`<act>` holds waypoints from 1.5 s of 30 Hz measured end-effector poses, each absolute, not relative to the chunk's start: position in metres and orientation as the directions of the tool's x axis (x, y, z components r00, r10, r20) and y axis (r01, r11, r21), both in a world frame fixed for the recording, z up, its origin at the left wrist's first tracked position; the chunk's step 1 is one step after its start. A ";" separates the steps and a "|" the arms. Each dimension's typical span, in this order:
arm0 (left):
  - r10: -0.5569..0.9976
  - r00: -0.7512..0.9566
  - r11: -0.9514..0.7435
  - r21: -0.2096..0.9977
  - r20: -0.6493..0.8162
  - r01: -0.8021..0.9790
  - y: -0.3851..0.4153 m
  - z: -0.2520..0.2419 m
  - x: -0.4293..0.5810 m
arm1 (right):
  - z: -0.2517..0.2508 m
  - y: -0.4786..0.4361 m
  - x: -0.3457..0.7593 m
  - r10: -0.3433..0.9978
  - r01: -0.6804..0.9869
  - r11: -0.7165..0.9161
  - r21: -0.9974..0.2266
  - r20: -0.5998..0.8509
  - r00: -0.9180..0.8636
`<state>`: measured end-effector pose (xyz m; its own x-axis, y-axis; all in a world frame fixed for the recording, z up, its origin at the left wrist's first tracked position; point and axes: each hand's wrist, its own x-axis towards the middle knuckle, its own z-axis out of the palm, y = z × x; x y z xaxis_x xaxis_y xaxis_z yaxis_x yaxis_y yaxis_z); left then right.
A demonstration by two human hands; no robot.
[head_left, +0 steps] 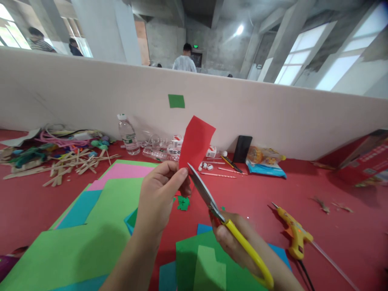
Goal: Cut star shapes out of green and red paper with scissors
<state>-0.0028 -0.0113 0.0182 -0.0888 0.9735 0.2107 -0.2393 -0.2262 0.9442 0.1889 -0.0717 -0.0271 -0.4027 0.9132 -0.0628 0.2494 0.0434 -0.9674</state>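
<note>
My left hand (pixel 160 194) pinches the lower edge of a red paper piece (pixel 196 142), which it holds upright above the red table (pixel 333 226). In my right hand (pixel 239 242) are yellow-handled scissors (pixel 218 210). Their blades point up and left, and the tips meet the bottom of the red paper next to my left fingers. Green, pink and blue paper sheets (pixel 112 202) lie under my hands. A small green scrap (pixel 183 203) rests on the table below the red paper.
A yellow glue gun (pixel 292 232) lies to the right. Wooden sticks (pixel 69 163), a water bottle (pixel 127 137), a black phone (pixel 242 148), pencils and snack bags line the white partition (pixel 273 117). A red box (pixel 363 157) stands far right. People are beyond the partition.
</note>
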 end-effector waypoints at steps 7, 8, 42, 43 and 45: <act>0.976 -0.093 -0.211 0.948 0.194 -0.239 -0.010 0.019 -0.002 | -0.025 -0.071 0.190 0.911 0.307 0.062 -0.950 -0.072 -0.406; 0.977 -0.094 -0.209 0.948 0.192 -0.238 -0.010 0.019 -0.002 | -0.025 -0.071 0.190 0.912 0.308 0.057 -0.950 -0.075 -0.403; 0.970 -0.092 -0.240 0.931 0.223 -0.276 -0.012 0.021 -0.004 | -0.027 -0.070 0.195 0.896 0.223 0.044 -0.974 -0.061 -0.440; 0.968 -0.100 -0.248 0.932 0.229 -0.265 -0.012 0.021 -0.005 | -0.027 -0.070 0.196 0.889 0.211 0.042 -0.977 -0.060 -0.454; 0.964 -0.115 -0.260 0.934 0.238 -0.246 -0.012 0.021 -0.007 | -0.028 -0.069 0.196 0.875 0.182 0.041 -0.982 -0.053 -0.482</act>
